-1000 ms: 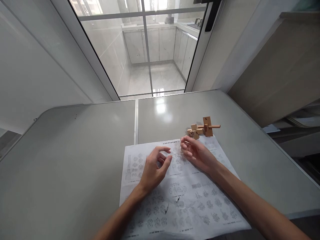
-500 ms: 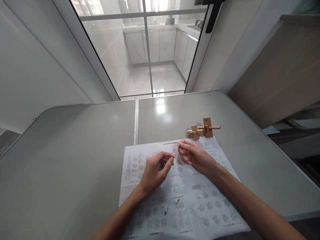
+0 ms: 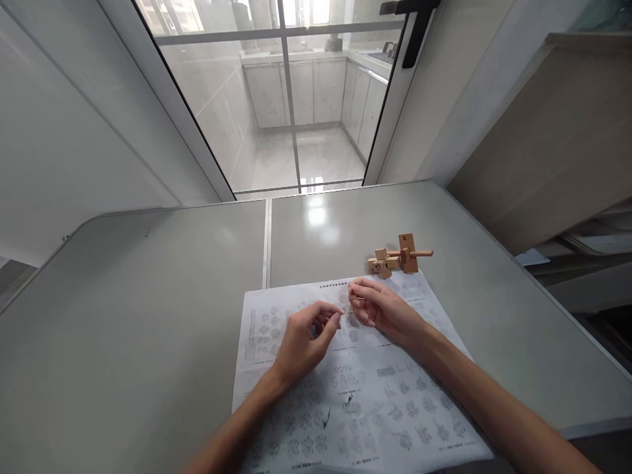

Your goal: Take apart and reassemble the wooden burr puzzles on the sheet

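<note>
A large white sheet of paper [image 3: 355, 368] printed with rows of small grey diagrams lies under both forearms. My left hand [image 3: 311, 336] rests over its upper middle, thumb and index tip brought together, with nothing visible in the pinch. Facing it across a small gap is my right hand [image 3: 382, 306], fingers curled in loosely and no object showing in them. Just beyond the right hand, at the sheet's top edge, sit wooden puzzle pieces [image 3: 388, 263]. One upright flat piece [image 3: 407, 243] is marked 2, and a wooden rod [image 3: 419, 253] sticks out to its right.
The grey table [image 3: 148, 329] has a pale seam strip [image 3: 267, 243] running across it. Past its far edge stands a glass door [image 3: 316, 99] with a black handle [image 3: 415, 33]. To the right are shelves [image 3: 592, 243] holding papers.
The whole view has shifted very slightly. Both hands keep the same curled pose, and the wooden pieces and the sheet stay in place.
</note>
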The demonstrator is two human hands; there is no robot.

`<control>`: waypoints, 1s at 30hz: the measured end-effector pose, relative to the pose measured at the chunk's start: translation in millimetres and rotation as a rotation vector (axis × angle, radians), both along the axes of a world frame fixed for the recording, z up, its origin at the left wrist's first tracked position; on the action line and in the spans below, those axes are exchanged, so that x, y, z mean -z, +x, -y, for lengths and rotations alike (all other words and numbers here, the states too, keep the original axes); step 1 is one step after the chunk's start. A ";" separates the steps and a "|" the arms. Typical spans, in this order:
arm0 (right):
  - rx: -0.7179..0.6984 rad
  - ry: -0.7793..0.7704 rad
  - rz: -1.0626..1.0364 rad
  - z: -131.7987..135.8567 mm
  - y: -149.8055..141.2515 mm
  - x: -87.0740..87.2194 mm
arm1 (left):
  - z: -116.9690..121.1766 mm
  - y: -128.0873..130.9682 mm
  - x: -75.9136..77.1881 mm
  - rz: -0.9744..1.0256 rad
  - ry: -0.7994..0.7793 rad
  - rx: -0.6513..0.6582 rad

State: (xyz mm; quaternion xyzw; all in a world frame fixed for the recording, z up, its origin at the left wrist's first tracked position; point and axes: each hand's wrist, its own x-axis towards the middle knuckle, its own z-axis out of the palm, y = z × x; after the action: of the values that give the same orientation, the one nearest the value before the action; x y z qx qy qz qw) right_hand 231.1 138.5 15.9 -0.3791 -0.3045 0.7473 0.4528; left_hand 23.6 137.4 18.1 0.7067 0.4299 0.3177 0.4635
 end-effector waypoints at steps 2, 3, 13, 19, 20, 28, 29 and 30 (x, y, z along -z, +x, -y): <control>0.000 0.000 -0.002 -0.1 -0.1 -0.1 | 0.1 -0.1 0.1 0.001 -0.002 0.001; 0.000 0.001 -0.003 -0.1 -0.1 -0.3 | 0.2 -0.2 0.1 0.001 -0.004 0.002; 0.002 -0.002 0.001 0.2 -0.7 -3.3 | 0.6 0.1 -0.3 -0.002 -0.016 0.011; 0.002 0.002 -0.005 0.3 -0.1 -2.4 | 0.3 -0.5 1.7 -0.003 -0.009 0.016; 0.003 0.002 -0.004 0.2 -0.1 -2.5 | 0.4 -0.6 2.2 -0.003 -0.012 0.016; 0.009 0.001 -0.006 -0.3 0.1 -1.3 | 0.1 -0.4 3.3 -0.006 -0.017 0.014; 0.008 0.002 -0.005 -0.3 0.2 -1.1 | 0.0 -0.2 3.2 -0.006 -0.017 0.012; 0.008 0.003 -0.004 -0.3 0.3 -1.0 | -0.1 0.0 3.1 -0.006 -0.016 0.012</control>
State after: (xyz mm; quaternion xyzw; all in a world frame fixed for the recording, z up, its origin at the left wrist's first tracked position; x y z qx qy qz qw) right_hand 231.4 138.9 17.0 -0.3781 -0.3030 0.7459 0.4570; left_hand 23.5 137.5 15.0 0.7064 0.4297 0.3094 0.4697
